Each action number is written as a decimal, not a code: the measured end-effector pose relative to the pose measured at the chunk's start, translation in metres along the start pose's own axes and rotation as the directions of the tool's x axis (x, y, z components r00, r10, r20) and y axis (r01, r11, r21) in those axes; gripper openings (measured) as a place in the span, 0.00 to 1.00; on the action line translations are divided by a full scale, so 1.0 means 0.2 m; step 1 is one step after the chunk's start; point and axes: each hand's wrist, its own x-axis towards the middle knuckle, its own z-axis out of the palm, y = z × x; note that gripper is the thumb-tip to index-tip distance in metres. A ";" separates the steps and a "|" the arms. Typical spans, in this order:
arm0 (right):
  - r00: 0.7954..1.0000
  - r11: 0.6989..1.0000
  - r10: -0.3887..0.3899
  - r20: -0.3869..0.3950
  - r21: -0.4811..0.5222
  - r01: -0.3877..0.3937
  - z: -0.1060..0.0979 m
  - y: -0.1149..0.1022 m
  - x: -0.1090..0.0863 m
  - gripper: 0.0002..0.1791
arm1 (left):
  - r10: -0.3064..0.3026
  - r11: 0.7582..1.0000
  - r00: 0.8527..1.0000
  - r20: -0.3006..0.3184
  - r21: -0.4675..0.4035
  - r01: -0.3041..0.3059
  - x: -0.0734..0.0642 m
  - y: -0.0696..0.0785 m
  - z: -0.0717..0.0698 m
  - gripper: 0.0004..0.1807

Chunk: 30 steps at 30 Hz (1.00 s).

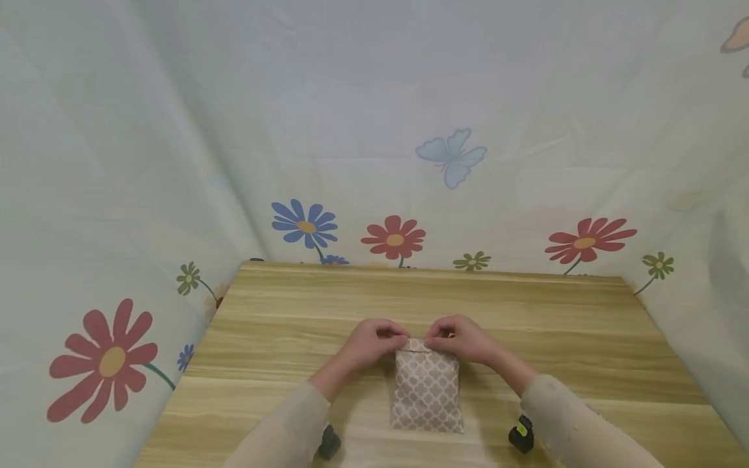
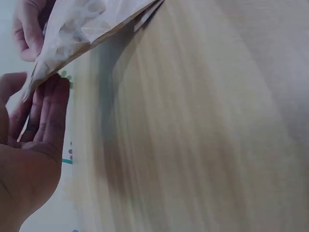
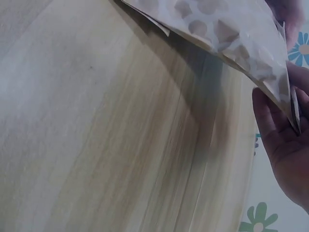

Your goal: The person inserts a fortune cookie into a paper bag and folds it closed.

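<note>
A small beige paper bag (image 1: 427, 393) with a white lattice pattern is in the middle of the head view, its top edge folded over in a narrow flap (image 1: 417, 345). My left hand (image 1: 374, 341) pinches the top left corner between thumb and fingers. At the top right, my right hand (image 1: 462, 338) pinches the other corner the same way. The left wrist view shows the bag (image 2: 82, 31) slanting up from the left fingers (image 2: 50, 111). From the right wrist, the bag's creased side (image 3: 231, 43) runs down to the right hand (image 3: 285, 140), with fingers behind it.
The bag is over a wood-grain table (image 1: 281, 312), whose far edge meets a pale curtain (image 1: 351, 130) printed with flowers and a butterfly. A black wrist device (image 1: 522, 434) sits below the right sleeve, and another (image 1: 329, 443) beside the left sleeve.
</note>
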 end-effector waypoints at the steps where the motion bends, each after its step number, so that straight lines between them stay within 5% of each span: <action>1: 1.000 1.000 -0.004 -0.008 -0.004 0.004 0.00 0.00 0.00 0.07 | 0.005 0.999 1.000 0.016 0.036 -0.005 0.01 0.01 0.00 0.09; 6: 0.999 0.999 -0.033 -0.029 -0.018 0.033 0.01 -0.02 0.00 0.06 | 0.023 0.988 0.998 0.052 0.150 -0.031 0.03 0.03 0.00 0.08; 15: 0.998 0.997 -0.059 -0.029 -0.048 0.058 -0.01 0.00 -0.04 0.06 | 0.039 0.989 0.999 0.034 0.143 -0.044 0.04 0.02 0.01 0.07; 30: 0.996 0.999 0.045 -0.075 -0.004 -0.046 -0.03 0.03 -0.10 0.06 | 0.023 0.993 1.000 0.002 0.118 -0.023 0.03 0.00 0.01 0.06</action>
